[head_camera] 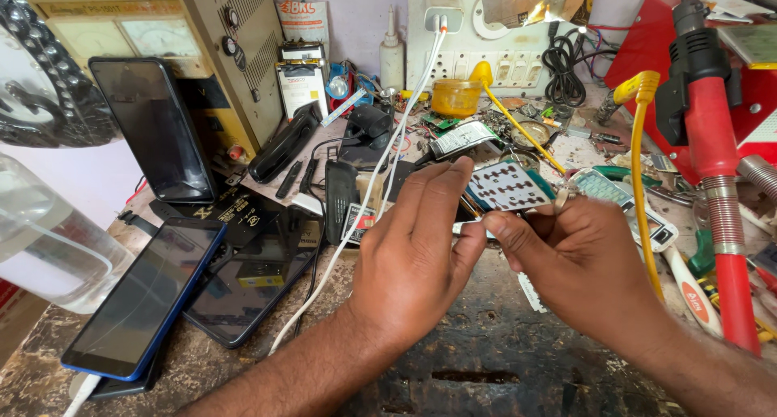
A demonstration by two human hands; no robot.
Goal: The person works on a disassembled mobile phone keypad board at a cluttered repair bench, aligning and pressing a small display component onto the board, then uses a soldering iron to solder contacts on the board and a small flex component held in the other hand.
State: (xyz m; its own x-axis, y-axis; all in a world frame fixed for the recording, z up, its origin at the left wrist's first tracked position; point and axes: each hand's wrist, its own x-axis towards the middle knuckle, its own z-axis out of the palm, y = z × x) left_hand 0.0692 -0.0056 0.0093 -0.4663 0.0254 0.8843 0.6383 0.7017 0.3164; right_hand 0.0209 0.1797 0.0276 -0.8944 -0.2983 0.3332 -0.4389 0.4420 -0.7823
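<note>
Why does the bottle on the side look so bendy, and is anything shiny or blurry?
Head view: wide lens bends the edges, so the clear bottle looks stretched; blue phone screen shows soft glare; even daylight, faint shadows; left hand, right hand and the keypad board look sharp.

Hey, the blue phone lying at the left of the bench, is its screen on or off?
Off. The blue phone lies face up, its glass dark, showing only reflections.
</note>
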